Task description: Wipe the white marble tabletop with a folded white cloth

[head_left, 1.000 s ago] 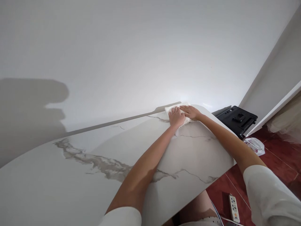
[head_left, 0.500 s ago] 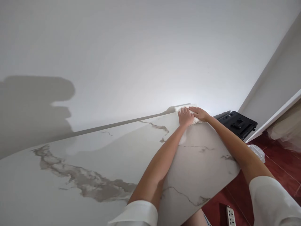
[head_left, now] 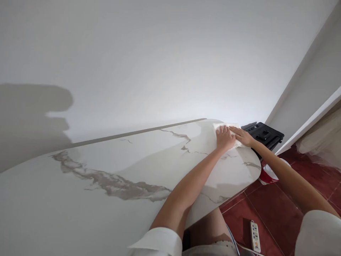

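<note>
A folded white cloth lies on the white marble-patterned tabletop, near its rounded far right end. My left hand is on the cloth, its fingers bent over it and gripping. Close beside it, my right hand presses on the cloth's right part with fingers stretched out and flat. The two hands touch or nearly touch. Part of the cloth is hidden beneath them.
A pale wall runs along the table's far edge. Beyond the right end is a black case. A red and white bag or bin and a power strip are on the red tiled floor.
Both hands and the cloth have moved right and toward me along the tabletop, away from the far edge. The view has shifted, showing more of the floor and my legs.
</note>
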The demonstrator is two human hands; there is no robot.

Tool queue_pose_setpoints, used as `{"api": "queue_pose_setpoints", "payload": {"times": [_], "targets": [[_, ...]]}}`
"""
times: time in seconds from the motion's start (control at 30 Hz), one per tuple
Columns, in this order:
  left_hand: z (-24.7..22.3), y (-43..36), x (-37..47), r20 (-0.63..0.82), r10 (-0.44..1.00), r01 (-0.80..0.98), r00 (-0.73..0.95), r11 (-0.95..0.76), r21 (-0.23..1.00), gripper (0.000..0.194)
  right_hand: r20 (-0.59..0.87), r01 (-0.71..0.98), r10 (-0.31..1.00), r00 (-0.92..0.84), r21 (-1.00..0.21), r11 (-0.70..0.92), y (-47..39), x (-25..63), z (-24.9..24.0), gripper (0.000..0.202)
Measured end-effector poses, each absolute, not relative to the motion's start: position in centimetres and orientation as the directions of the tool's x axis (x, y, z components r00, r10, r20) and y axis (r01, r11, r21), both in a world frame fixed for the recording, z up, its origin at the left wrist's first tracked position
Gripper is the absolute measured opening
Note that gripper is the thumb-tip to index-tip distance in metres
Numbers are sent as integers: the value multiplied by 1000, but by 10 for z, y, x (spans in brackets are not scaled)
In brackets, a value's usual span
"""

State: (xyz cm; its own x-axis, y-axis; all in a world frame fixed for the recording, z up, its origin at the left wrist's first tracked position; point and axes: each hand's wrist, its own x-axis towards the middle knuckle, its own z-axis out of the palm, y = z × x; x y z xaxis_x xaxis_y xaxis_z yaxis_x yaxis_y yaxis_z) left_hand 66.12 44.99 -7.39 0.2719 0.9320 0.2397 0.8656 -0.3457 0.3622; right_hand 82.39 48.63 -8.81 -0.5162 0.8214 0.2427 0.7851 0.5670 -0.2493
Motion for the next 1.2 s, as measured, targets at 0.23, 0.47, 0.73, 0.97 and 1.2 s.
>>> {"api": "queue_pose_setpoints", "payload": {"times": [0.23,0.47,0.73,0.97,1.2], "targets": [[-72,375,676,224,904,799,364,-427,423,59,281,835,825,-490,-119,536,394,843,-84,51],[-74,318,638,242,861,768,447,-508,391,58,319,847,797,-512,32,531,324,805,-80,50],[-63,262,509,110,872,780,477,-478,405,58,373,811,752,-543,2,585,270,681,-78,54],[-66,177,384,165,932,901,323,-356,249,58,348,522,529,-774,-123,844,236,556,-67,61],[-62,108,255,131,991,979,42,-67,194,58,237,318,404,-883,-331,888,196,398,-69,64]]}}
